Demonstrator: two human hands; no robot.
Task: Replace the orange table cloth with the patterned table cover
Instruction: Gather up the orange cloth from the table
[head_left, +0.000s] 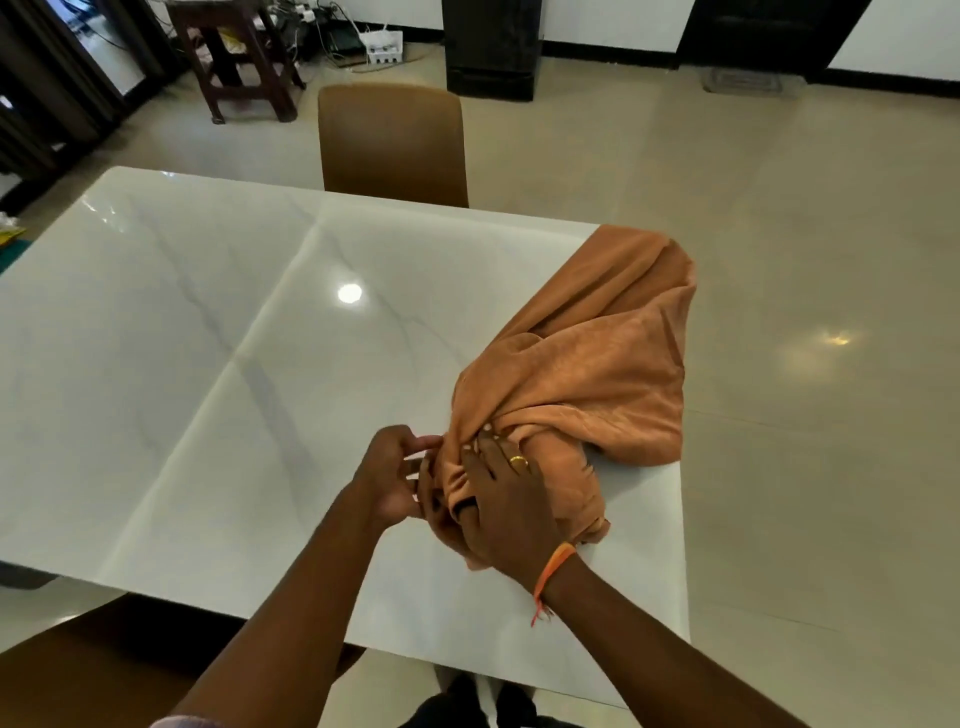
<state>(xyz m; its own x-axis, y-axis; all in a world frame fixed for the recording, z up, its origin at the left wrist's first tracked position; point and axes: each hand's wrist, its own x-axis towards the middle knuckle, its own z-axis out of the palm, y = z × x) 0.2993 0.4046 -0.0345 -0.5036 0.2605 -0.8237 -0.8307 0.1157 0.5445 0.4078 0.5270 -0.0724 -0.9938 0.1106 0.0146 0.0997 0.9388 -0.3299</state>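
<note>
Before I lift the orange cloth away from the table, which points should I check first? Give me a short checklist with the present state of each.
1. Right hand holds the orange cloth: ok, its fingers curl into the bunched fabric.
2. Left hand holds the cloth too: cannot tell, it is at the edge of the bunch but the contact is hidden.
3. Cloth fully gathered: not ok, a part is spread toward the far right corner and hangs over the table edge.
4. Nothing standing on the cloth: ok, no object is on it.
5. Bare marble free of objects: ok.
6. Patterned cover ready nearby: cannot tell, it is not in view.
</note>
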